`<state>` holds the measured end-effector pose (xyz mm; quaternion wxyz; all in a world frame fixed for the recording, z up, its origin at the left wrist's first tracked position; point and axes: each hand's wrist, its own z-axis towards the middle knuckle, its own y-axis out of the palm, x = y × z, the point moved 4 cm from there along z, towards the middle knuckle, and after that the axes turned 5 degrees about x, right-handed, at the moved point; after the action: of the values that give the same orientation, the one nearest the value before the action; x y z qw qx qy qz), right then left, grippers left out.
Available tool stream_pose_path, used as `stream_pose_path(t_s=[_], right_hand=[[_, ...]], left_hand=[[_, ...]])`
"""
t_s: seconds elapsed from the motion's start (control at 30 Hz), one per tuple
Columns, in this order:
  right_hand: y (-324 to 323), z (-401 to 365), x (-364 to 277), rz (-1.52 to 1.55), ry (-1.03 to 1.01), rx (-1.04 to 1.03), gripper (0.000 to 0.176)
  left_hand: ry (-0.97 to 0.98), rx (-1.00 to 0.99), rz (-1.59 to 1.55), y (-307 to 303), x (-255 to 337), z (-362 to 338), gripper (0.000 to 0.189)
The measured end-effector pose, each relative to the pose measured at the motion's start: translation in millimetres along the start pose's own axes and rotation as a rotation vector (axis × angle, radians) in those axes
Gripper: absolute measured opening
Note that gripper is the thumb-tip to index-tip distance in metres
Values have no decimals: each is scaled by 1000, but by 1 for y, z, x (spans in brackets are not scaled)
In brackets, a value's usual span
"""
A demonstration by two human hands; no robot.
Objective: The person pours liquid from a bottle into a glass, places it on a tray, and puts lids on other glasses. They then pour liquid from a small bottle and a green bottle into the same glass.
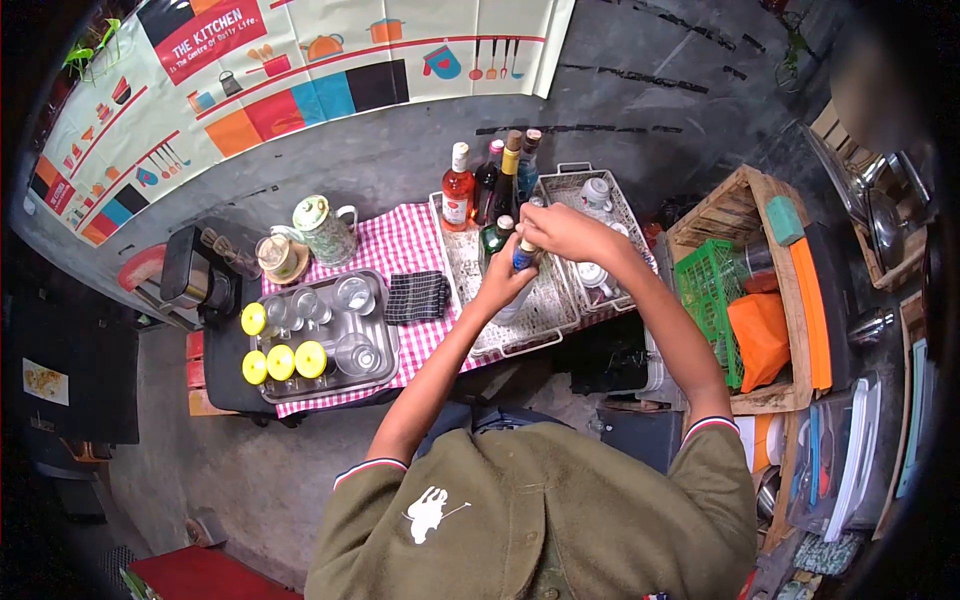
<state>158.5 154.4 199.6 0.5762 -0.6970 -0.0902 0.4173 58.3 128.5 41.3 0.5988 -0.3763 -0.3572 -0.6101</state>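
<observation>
Over the white tray [480,341], my left hand [500,281] is closed round the neck of a bottle with a blue neck band [523,258]. The bottle's pale lower part shows under my fingers, partly hidden. At its top, my right hand [565,232] has its fingers closed on the bottle's cap end; the cap itself is mostly covered. Just behind my hands stands a green bottle [496,237]. Farther back are a red-orange bottle with a white cap [458,190] and several dark or clear bottles [507,175].
A second white tray [567,170] with cups [596,193] adjoins on the right. To the left are a metal tray [330,382] of glasses and yellow-lidded jars, a floral pitcher [325,235] and a dark checked cloth [418,297]. A wooden crate [775,400] stands at right.
</observation>
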Motion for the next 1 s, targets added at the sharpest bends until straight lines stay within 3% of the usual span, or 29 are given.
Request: stream_pose_path(t_s=[0.1,0.5,1.0], right_hand=[[-7,0,-7,-22,49,-18,34],[-7,13,-21,-173,-90,-76,26],[19,-8,-14,-19,-76,393,22]], left_hand=[[-48,-18,12,0,-3,0,58],[-45,-24,80,-3,-8,1,42],[-46,50,87,-8,-1,4,34]])
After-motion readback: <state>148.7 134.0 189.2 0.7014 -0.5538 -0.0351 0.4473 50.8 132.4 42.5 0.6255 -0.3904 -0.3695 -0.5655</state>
